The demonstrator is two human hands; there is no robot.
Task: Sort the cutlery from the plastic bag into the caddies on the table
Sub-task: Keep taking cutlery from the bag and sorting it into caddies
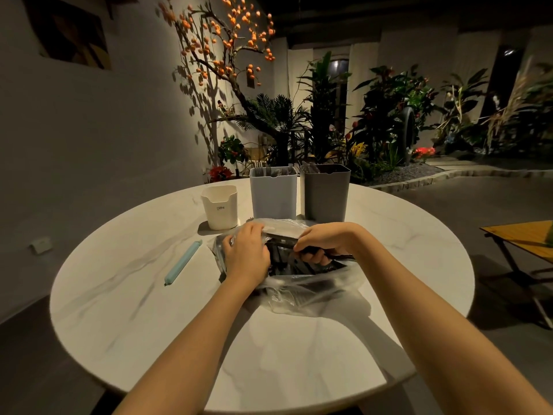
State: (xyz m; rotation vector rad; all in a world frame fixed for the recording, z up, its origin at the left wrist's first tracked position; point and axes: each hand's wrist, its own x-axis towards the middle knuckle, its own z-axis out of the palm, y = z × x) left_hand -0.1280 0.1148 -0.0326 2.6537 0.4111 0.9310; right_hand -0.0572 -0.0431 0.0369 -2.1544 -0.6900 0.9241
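- Head view: round marble table (119, 295), one item.
- Plastic bag (314, 292), clear, mid-table, holding dark cutlery (279, 259).
- Left hand (247, 254), fingers curled over the bag's left rim, gripping the plastic.
- Right hand (321, 242), fingers closed round dark cutlery handles at the bag mouth.
- Caddies, far side, left to right: small cream caddy (220, 206); white caddy (273, 193), forks inside; grey caddy (325, 193).
- Pale blue clip (183, 262), left of bag.
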